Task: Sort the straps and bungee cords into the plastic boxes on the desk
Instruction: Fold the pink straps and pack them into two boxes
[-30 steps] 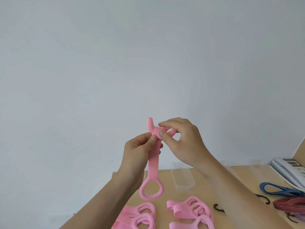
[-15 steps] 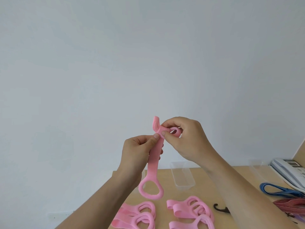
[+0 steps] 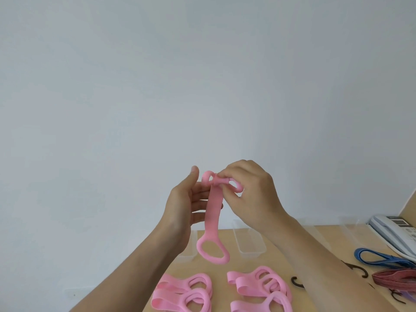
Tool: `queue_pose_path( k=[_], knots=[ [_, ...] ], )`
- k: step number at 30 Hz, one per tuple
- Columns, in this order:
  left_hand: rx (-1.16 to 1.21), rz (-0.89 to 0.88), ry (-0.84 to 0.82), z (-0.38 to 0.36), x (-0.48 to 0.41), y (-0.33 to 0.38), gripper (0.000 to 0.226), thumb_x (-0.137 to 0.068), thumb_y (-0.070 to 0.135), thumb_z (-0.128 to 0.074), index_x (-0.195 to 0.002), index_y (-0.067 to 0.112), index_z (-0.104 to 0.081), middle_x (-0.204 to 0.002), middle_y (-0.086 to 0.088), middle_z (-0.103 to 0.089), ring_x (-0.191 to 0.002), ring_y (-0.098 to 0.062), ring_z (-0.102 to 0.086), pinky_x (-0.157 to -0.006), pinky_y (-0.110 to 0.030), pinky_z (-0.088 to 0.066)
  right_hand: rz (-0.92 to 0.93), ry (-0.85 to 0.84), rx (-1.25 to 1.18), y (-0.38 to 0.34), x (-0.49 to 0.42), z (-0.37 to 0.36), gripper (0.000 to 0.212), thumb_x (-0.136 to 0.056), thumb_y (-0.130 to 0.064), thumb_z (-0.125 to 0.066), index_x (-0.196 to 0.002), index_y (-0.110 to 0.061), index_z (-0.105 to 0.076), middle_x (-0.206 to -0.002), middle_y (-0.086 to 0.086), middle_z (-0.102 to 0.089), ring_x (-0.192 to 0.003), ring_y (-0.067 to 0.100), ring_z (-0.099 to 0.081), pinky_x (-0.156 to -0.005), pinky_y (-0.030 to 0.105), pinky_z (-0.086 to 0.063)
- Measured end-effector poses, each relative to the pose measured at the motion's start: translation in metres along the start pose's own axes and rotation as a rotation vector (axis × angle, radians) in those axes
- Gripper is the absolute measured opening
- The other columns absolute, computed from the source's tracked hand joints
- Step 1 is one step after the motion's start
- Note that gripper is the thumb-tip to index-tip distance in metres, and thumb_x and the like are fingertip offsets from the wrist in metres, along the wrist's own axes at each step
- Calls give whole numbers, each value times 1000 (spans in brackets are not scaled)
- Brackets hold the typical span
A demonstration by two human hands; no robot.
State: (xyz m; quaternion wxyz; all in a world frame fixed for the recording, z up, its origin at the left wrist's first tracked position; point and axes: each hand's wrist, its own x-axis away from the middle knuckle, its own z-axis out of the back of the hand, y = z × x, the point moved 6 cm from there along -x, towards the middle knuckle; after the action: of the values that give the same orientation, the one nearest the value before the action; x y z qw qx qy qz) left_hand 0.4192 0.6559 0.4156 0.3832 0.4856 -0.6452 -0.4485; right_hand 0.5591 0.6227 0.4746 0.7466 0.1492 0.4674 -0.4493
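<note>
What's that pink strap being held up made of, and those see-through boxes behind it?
The pink strap looks like soft silicone or rubber with a matte finish: it curls limply where the right hand pinches its top. The boxes seem to be thin, clear, slightly glossy plastic: the desk shows through their walls.

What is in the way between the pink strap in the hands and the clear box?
Nothing visible. The pink strap hangs in the air from the right hand, and the clear box beyond it is open on top.
</note>
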Motion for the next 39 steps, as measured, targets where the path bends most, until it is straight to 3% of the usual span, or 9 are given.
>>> queue_pose_path(
  k=[6,10,16,21,25,28,31,35,39],
  knots=[
    [28,-25,-15,-6,2,4,54,-100,55,-51,-98,10,-80,-91,-12,-74,-78,-26,-68,-75,-39,-52,73,50,10,-7,3,1,27,-84,4,-72,-94,-20,-79,-84,-1,-62,-82,20,-56,-72,28,-47],
    [21,-35,-33,-7,4,5,51,-100,53,-52,-87,13,-82,-90,-11,-74,-82,-26,-69,-83,-43,-53,94,47,-5,-8,6,1,27,-87,1,-72,-98,-23,-79,-87,-2,-63,-83,18,-57,-70,21,-45],
    [44,-60,-67,-9,3,8,49,-101,48,-55,-92,6,-79,-88,-9,-73,-89,-29,-69,-95,-51,-54,116,19,17,-9,16,-2,18,-89,4,-66,-97,-8,-78,-95,1,-66,-85,18,-57,-71,28,-48],
    [52,-61,-102,-9,2,4,28,-98,22,-58,-99,2,-78,-92,-11,-70,-88,-28,-70,-92,-47,-53,116,39,25,-10,18,3,34,-80,15,-61,-102,-6,-77,-100,1,-68,-92,20,-60,-78,27,-50],
    [-39,-97,-147,-12,2,1,22,-93,9,-61,-105,-1,-76,-92,-18,-71,-87,-28,-68,-85,-40,-54,96,65,-16,-11,15,10,36,-74,17,-57,-90,-9,-77,-94,-2,-71,-89,18,-61,-79,19,-48],
    [-102,-125,-164,-11,1,-1,23,-88,12,-70,-107,3,-78,-101,-22,-74,-88,-27,-69,-85,-38,-57,45,88,-72,-9,16,14,26,-76,13,-55,-80,-8,-71,-83,-10,-69,-84,16,-62,-70,25,-50],
    [-149,-145,-158,-9,0,-3,30,-83,21,-72,-107,5,-78,-105,-24,-74,-89,-26,-70,-85,-38,-58,-62,77,-176,-4,15,17,22,-80,7,-51,-84,-8,-66,-76,-12,-66,-75,17,-63,-66,35,-51],
    [-217,-178,-139,-10,2,-2,25,-87,24,-66,-103,11,-80,-105,-22,-74,-92,-26,-71,-91,-44,-58,-185,16,-317,-2,9,20,17,-82,1,-52,-89,-11,-62,-82,-9,-71,-80,13,-66,-74,27,-52],
    [-231,-195,-90,-8,3,0,17,-96,10,-65,-103,12,-80,-101,-18,-77,-92,-27,-72,-93,-47,-59,-325,-141,-199,5,2,10,21,-89,-15,-61,-107,-20,-71,-103,-17,-65,-91,6,-60,-79,26,-51]
  ],
)
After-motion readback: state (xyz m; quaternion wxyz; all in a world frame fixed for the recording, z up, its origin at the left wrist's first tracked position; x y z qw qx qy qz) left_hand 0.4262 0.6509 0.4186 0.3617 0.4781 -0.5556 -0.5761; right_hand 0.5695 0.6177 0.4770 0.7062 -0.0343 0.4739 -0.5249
